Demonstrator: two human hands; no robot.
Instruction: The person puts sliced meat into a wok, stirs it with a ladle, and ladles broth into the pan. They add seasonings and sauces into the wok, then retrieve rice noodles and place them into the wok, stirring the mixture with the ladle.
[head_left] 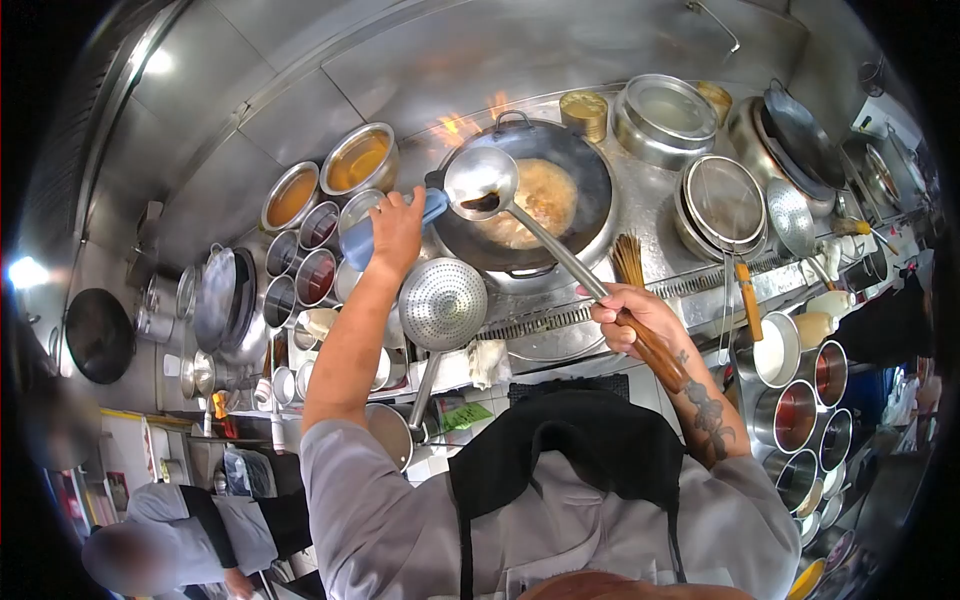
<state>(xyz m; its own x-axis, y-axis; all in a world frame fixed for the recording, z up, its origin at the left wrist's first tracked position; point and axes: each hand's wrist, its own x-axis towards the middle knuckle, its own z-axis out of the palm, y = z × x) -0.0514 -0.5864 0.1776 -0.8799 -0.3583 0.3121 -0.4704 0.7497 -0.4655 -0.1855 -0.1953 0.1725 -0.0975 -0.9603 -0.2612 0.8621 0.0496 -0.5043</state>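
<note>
My right hand is wrapped round the wooden-ended handle of a steel ladle. The ladle's bowl holds a little dark liquid and hangs over the left part of a black wok. In the wok, a light brown, bubbling liquid covers some food, and flames rise behind its rim. Left of the wok my left hand grips a blue container, its narrow end beside the ladle bowl. A perforated skimmer lies below my left hand.
Bowls of amber liquid and small sauce pots stand at the left. A bamboo brush, strainer and lidded pot are right of the wok. More pots stand lower right. Another person is at lower left.
</note>
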